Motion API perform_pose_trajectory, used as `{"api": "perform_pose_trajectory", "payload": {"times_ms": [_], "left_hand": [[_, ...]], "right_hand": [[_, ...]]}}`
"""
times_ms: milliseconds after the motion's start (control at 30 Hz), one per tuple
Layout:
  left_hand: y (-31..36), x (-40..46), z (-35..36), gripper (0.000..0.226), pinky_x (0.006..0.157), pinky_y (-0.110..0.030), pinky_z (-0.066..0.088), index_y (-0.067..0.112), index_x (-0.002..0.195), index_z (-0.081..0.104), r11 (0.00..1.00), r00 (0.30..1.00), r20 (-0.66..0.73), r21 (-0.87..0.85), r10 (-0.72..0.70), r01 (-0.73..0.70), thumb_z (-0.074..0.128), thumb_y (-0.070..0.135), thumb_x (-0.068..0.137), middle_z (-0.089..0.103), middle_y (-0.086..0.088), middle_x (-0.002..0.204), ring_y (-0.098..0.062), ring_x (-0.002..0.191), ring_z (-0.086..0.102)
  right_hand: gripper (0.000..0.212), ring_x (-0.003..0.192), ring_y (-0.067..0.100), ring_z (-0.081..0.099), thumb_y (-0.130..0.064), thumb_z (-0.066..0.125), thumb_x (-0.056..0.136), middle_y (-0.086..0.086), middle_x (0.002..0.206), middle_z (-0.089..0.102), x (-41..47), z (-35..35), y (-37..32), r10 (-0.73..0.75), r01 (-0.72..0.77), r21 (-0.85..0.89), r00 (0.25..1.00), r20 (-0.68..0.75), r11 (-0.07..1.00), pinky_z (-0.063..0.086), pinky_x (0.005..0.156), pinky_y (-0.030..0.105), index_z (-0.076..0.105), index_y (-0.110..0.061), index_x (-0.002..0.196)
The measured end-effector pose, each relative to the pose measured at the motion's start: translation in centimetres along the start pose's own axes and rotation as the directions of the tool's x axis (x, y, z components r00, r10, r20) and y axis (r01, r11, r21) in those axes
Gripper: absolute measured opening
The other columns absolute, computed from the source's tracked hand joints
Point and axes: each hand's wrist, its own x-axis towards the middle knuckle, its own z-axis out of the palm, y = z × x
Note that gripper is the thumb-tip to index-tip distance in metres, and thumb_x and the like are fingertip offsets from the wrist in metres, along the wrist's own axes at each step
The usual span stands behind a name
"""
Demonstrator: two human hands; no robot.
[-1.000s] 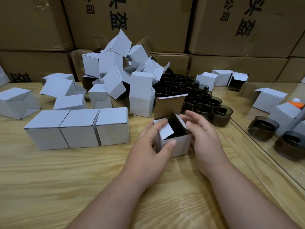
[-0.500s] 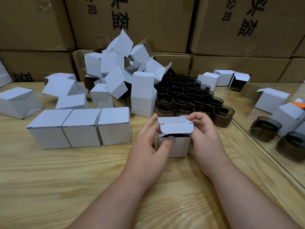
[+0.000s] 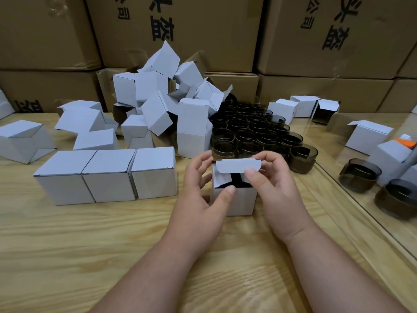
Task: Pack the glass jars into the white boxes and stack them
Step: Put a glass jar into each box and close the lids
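A small white box (image 3: 234, 201) stands on the wooden table in front of me, its top partly open with something dark inside. My left hand (image 3: 203, 197) grips its left side, thumb on the front top edge. My right hand (image 3: 274, 186) pinches the lid's tuck flap (image 3: 237, 169), bent down over the opening. Three closed white boxes (image 3: 108, 175) stand in a row to the left. Several dark glass jars (image 3: 255, 134) are clustered behind the box.
A heap of empty white boxes (image 3: 162, 102) lies at the back centre, with more scattered left and right. Brown cartons (image 3: 203, 30) wall off the back. A glass pane edge (image 3: 361, 204) runs along the right, with jars (image 3: 358, 177) and boxes beyond it.
The lid, upright a second ago, has been folded down over the box. My right hand now pinches the tuck flap at the front, and the side flaps are folded in.
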Motion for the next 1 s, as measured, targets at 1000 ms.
{"api": "perform_pose_trajectory", "payload": {"times_ms": [1000], "left_hand": [[0.4,-0.5,-0.4,0.017,0.088,0.003,0.032,0.035,0.09,0.073,0.996,0.995,-0.099,0.084,-0.001,0.009,0.059,0.026,0.091,0.053,0.019,0.138,0.015,0.124,0.048]], "right_hand": [[0.013,0.079,0.0,0.052,-0.029,0.056,0.083,-0.022,0.09,0.059,-1.3,0.6,1.0,0.069,-0.059,-0.119,0.994,0.082,0.991,0.042,0.073,0.026,0.059,-0.036,0.093]]}}
